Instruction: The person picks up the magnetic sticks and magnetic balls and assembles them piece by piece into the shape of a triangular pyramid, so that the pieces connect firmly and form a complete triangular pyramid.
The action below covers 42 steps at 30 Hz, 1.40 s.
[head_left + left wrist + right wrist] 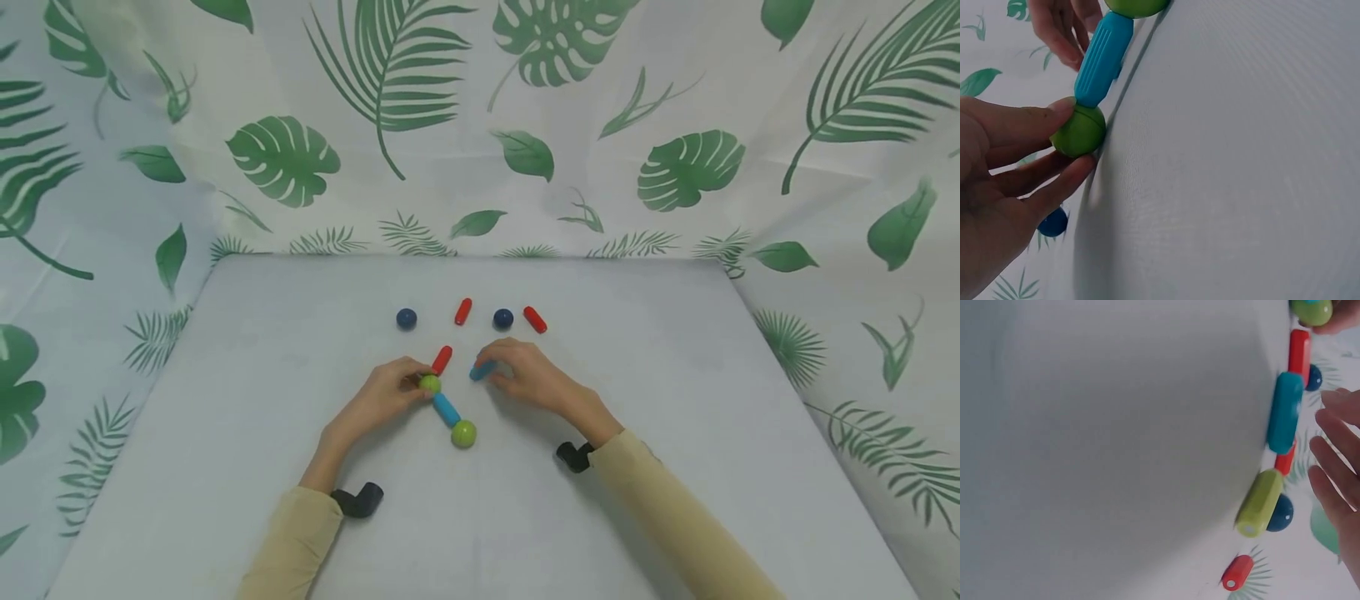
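Pinching a green plastic-looking ball (pixel 1082 133) in the left hand (pixel 386 390), end to end with a ridged blue plastic-looking rod (pixel 447 409) and a second green ball (pixel 463 433), mid white tabletop (pixel 300 333). Gripping nothing, apparently, in the right hand (pixel 528 375), just beside a loose blue plastic-looking rod (pixel 1285 412) (near a yellow-green plastic-looking rod (pixel 1260 503), too). Could part the joined pieces by tugging sideways, or set the loose one rolling by brushing it.

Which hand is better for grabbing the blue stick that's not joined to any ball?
Probably the right hand: its fingers are open, close to that blue stick. The left hand is busy pinching a green ball.
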Tool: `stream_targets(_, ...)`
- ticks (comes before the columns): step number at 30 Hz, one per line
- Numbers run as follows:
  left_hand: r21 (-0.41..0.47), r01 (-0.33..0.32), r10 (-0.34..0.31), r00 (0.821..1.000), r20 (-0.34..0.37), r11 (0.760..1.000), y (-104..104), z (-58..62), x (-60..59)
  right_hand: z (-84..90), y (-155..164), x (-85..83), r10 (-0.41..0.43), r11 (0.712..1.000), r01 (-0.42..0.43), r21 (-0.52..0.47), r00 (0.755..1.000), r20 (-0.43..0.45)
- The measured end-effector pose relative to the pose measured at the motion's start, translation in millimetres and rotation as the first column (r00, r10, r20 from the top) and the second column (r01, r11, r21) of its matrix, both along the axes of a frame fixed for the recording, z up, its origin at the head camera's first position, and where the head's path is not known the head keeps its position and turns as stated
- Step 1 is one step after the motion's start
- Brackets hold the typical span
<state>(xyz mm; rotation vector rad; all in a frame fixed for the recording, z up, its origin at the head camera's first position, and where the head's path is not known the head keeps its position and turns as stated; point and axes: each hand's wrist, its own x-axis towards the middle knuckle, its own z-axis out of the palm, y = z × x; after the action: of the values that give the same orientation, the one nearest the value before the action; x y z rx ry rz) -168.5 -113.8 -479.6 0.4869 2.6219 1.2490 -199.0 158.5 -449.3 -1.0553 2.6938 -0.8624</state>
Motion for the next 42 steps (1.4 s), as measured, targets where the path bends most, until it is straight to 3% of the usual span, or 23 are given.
stream_targets(11, -0.021, 0.022, -0.021, 1.000, 0.015, 1.000, 7.1, 2.2, -4.6, -8.1, -5.2, -11.7, 0.039, 0.999, -0.039, 0.036, 0.999, 0.013)
stream_targets(24, -0.021, 0.020, -0.019, 0.999, 0.033, 1.000, 11.6, 4.4, -16.1, -14.8, -12.4, -16.4, -0.017, 0.993, 0.018, 0.112, 1.000, -0.013)
stream_targets(34, -0.036, -0.016, 0.019, 0.996, 0.083, 0.999, 13.2, 2.7, -21.8, -14.7, -16.1, -19.2, -0.007, 0.993, 0.006, 0.114, 1.000, 0.013)
stream_targets(42, -0.017, -0.012, 0.013, 0.998, 0.062, 1.000, 13.0, 1.2, -23.9, -10.9, -17.8, -21.5, 0.031, 0.996, -0.033, 0.078, 0.999, 0.031)
